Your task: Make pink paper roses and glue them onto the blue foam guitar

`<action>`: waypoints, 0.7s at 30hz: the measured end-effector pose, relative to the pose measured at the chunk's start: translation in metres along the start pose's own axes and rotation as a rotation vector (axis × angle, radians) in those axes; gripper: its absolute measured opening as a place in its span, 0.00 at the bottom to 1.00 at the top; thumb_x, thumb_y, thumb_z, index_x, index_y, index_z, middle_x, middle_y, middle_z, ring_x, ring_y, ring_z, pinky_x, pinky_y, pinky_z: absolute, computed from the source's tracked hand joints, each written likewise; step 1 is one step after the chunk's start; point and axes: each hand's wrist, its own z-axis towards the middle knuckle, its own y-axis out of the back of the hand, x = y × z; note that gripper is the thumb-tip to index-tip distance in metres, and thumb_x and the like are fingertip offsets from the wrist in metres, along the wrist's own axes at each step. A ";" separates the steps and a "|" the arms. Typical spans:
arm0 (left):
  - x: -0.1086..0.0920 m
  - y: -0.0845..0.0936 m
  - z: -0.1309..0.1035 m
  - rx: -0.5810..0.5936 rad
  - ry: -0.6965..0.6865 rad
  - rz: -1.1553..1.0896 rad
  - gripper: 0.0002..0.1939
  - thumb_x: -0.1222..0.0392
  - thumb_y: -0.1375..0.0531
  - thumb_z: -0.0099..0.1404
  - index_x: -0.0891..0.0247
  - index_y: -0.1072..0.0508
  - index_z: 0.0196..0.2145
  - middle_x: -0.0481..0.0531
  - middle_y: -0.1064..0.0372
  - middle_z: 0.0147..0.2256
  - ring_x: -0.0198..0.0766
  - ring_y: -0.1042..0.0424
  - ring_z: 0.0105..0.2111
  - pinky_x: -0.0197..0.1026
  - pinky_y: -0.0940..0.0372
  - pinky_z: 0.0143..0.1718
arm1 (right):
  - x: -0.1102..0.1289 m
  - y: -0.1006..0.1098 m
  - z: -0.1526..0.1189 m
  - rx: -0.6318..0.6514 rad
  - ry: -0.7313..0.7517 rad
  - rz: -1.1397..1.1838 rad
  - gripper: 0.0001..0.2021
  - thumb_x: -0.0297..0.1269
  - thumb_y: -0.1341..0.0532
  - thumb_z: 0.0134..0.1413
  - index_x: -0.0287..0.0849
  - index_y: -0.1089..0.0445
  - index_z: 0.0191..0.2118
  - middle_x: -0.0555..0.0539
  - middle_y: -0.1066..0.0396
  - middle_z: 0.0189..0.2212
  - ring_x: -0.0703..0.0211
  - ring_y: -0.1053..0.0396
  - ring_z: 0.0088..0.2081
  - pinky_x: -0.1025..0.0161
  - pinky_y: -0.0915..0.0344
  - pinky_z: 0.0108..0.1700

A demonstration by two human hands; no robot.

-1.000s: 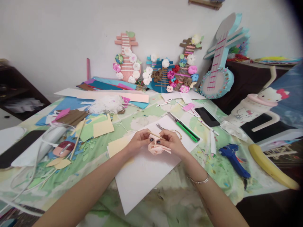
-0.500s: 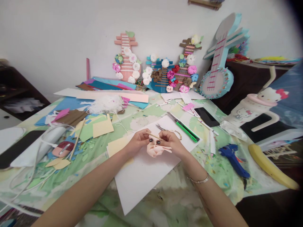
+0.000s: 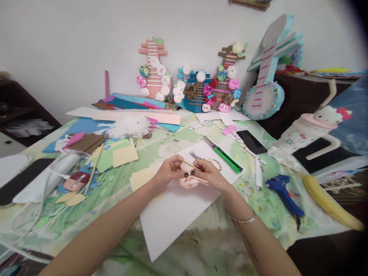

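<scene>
Both hands meet over a white sheet (image 3: 169, 226) at the middle of the table. My left hand (image 3: 169, 170) is closed, its fingertips pinching one edge of a pale pink paper flower (image 3: 189, 183) and one end of a thin wooden stick (image 3: 188, 164). Closed on the flower's other side is my right hand (image 3: 209, 172), with the stick's far end under its fingers. Narrow pink strips stick out below the right fingers. Just beyond the hands lie scissors (image 3: 217, 164) with gold handles and a green box cutter (image 3: 228, 159).
A blue glue gun (image 3: 286, 197), a banana (image 3: 330, 203) and a tumbler (image 3: 306, 132) are at the right. A black phone (image 3: 250, 142) lies farther back. White string (image 3: 129, 127) and paper scraps (image 3: 125, 155) cover the left. Flower-trimmed paper instruments (image 3: 156, 74) lean against the wall.
My left thumb has shifted right and down, nearer the right thumb. The flower has turned slightly in my fingers. Things on the table stay put.
</scene>
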 end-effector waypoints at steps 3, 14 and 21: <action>-0.001 0.000 0.000 -0.060 0.024 0.064 0.21 0.64 0.29 0.43 0.65 0.35 0.31 0.47 0.28 0.24 0.32 0.30 0.24 0.32 0.37 0.26 | -0.002 0.001 0.000 -0.031 0.004 -0.079 0.16 0.48 0.37 0.45 0.40 0.39 0.29 0.57 0.47 0.18 0.71 0.52 0.20 0.71 0.55 0.21; -0.001 0.000 0.000 -0.167 0.005 0.308 0.15 0.60 0.30 0.46 0.70 0.28 0.30 0.54 0.26 0.26 0.36 0.28 0.25 0.36 0.35 0.28 | 0.012 0.001 -0.003 -0.182 0.050 -0.332 0.09 0.39 0.38 0.45 0.38 0.34 0.25 0.57 0.49 0.15 0.71 0.53 0.19 0.71 0.57 0.20; 0.001 0.001 0.001 -0.197 -0.034 0.344 0.12 0.59 0.31 0.47 0.70 0.26 0.27 0.53 0.27 0.26 0.35 0.28 0.26 0.35 0.36 0.29 | 0.006 -0.004 0.001 -0.253 0.140 -0.484 0.05 0.34 0.40 0.44 0.39 0.36 0.23 0.57 0.46 0.15 0.72 0.50 0.19 0.71 0.53 0.21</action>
